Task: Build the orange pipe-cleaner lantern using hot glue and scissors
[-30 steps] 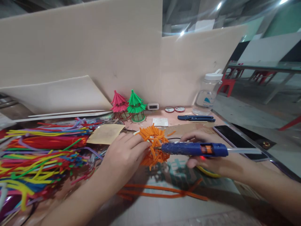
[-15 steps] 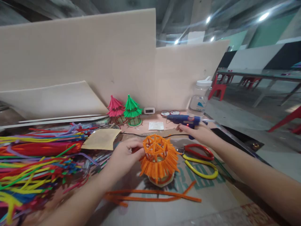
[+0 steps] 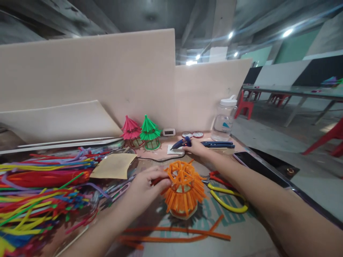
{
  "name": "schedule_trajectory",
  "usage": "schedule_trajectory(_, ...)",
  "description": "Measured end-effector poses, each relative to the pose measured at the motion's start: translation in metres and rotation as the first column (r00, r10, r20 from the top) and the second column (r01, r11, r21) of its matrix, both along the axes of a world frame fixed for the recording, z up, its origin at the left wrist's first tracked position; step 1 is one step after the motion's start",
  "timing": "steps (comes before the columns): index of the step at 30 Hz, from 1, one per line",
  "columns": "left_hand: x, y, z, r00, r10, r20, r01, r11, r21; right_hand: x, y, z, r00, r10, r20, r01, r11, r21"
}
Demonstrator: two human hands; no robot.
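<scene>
My left hand (image 3: 151,184) has its thumb and fingers closed on the left side of a small orange pavilion (image 3: 184,200) made of pipe cleaners, with a fringed roof and an open spoked ring on top. My right hand (image 3: 197,148) is wrapped round a blue glue gun (image 3: 181,144) behind the pavilion. The gun's nozzle points left and down over a small white pad (image 3: 171,151); whether it touches cannot be told. Several loose orange pipe cleaners (image 3: 177,238) lie in front. Pliers-like scissors (image 3: 227,203) with red and yellow handles lie partly under my right forearm.
Colourful pipe cleaners (image 3: 40,200) are heaped at the left near a yellowish card (image 3: 115,166). A pink pavilion (image 3: 130,128) and a green pavilion (image 3: 150,132) stand at the back. A water bottle (image 3: 224,123), a phone (image 3: 257,167) and the gun's black cord (image 3: 160,160) are also around.
My right hand has carried the glue gun left and down, from the right side to the white pad. My left hand still holds the orange pavilion. The view has tilted up slightly.
</scene>
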State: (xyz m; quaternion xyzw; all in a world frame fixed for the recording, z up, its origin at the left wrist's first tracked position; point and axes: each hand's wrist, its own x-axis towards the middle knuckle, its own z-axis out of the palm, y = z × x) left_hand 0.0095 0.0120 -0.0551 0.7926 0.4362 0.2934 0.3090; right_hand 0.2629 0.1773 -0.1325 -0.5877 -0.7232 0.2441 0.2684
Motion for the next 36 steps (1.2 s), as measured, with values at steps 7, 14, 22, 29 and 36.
schedule_trajectory(7, -0.026, 0.002, 0.032, 0.99, 0.058, -0.131, -0.043, 0.993, 0.11, 0.039, -0.033, 0.005, 0.996, 0.02, -0.087, -0.013, 0.996, 0.088)
schedule_trajectory(14, -0.035, -0.011, 0.057, 0.992, 0.119, 0.043, -0.126, 0.968, 0.219, 0.068, -0.107, 0.055, 0.983, -0.108, -0.145, 0.144, 0.955, 0.26)
schedule_trajectory(22, 0.031, -0.02, 0.081, 0.999, -0.03, -0.038, 0.041, 0.935, 0.352, 0.002, -0.194, 0.142, 0.964, 0.262, 0.052, -0.224, 0.687, 0.692)
schedule_trajectory(29, 0.037, -0.025, 0.078, 0.997, -0.05, -0.057, 0.067, 0.93, 0.361, -0.003, -0.192, 0.125, 0.95, 0.306, 0.063, -0.261, 0.668, 0.697)
schedule_trajectory(36, 0.037, -0.02, 0.072, 0.992, -0.072, -0.102, 0.107, 0.911, 0.397, -0.008, -0.194, 0.122, 0.944, 0.33, 0.02, -0.243, 0.654, 0.716)
